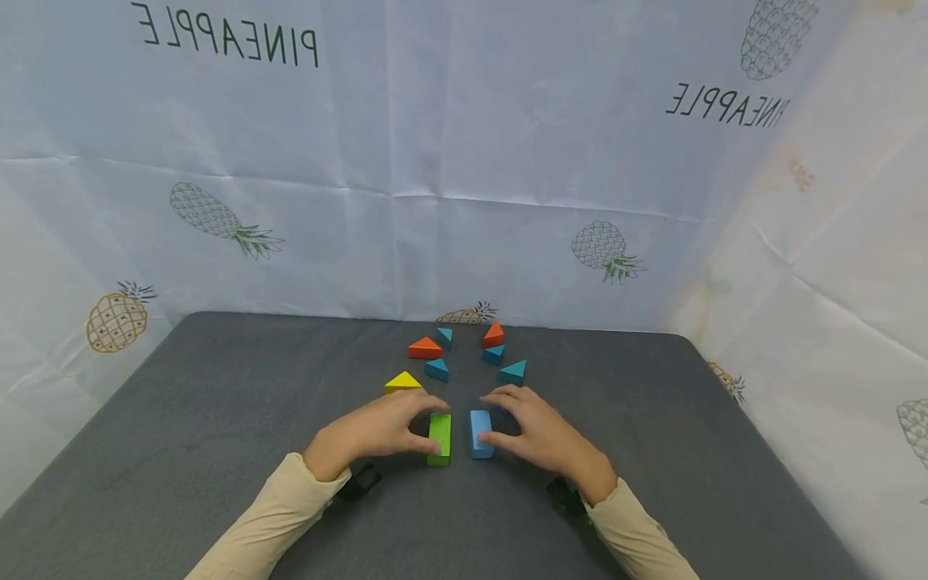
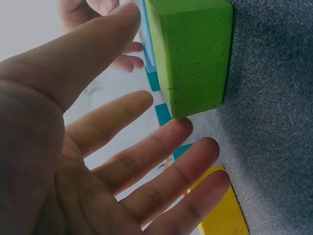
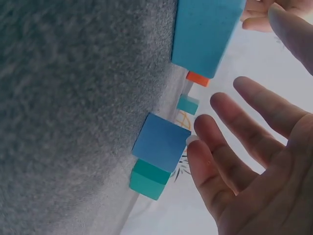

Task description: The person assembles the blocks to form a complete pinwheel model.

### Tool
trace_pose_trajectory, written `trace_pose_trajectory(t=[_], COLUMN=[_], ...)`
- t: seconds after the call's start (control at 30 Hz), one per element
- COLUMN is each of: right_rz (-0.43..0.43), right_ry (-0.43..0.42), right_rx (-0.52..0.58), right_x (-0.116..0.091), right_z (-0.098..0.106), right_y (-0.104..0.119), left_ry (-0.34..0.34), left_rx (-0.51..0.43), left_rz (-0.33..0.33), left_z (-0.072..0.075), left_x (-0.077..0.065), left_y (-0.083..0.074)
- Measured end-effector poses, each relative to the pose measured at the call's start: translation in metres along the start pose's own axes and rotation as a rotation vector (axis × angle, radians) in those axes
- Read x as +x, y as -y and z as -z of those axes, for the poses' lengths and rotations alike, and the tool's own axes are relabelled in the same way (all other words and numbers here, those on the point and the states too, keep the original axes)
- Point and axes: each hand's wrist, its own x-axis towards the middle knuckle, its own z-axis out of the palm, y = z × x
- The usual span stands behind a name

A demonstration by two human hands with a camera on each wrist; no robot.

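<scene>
On the dark cloth, a green rectangular block [image 1: 440,431] and a light blue rectangular block [image 1: 480,427] stand side by side with a narrow gap. My left hand [image 1: 384,424] is at the green block's left, fingers spread and thumb over its near end; whether the thumb touches it I cannot tell. At the light blue block's right is my right hand [image 1: 540,431], fingers extended, its thumb tip overlapping the block in the head view. The right wrist view has a gap between those fingers and the light blue block [image 3: 208,34]. Neither hand grips anything.
Beyond the hands are a yellow triangular block [image 1: 403,382], red ones [image 1: 424,348] [image 1: 493,334], and several teal-blue ones [image 1: 512,372]. A darker blue block face [image 3: 161,142] shows near my right fingers. Behind the table [image 1: 239,379] hangs a pineapple-print curtain [image 1: 464,121].
</scene>
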Motion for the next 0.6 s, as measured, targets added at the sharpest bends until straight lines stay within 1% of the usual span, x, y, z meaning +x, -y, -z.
trace_pose_trajectory(t=[0.2, 0.33, 0.6], right_rz=[-0.019, -0.003, 0.013], right_ry=[0.041, 0.051, 0.054], right_rx=[0.01, 0.005, 0.022], right_x=[0.0011, 0.0015, 0.0017], right_z=[-0.0021, -0.0032, -0.0043], right_y=[0.0015, 0.0008, -0.0006], left_ry=[0.016, 0.016, 0.011], left_rx=[0.011, 0.012, 0.0], left_rz=[-0.011, -0.014, 0.013], left_z=[-0.0003, -0.0002, -0.0005], left_x=[0.0004, -0.0003, 0.0], left_y=[0.0009, 0.0012, 0.0022])
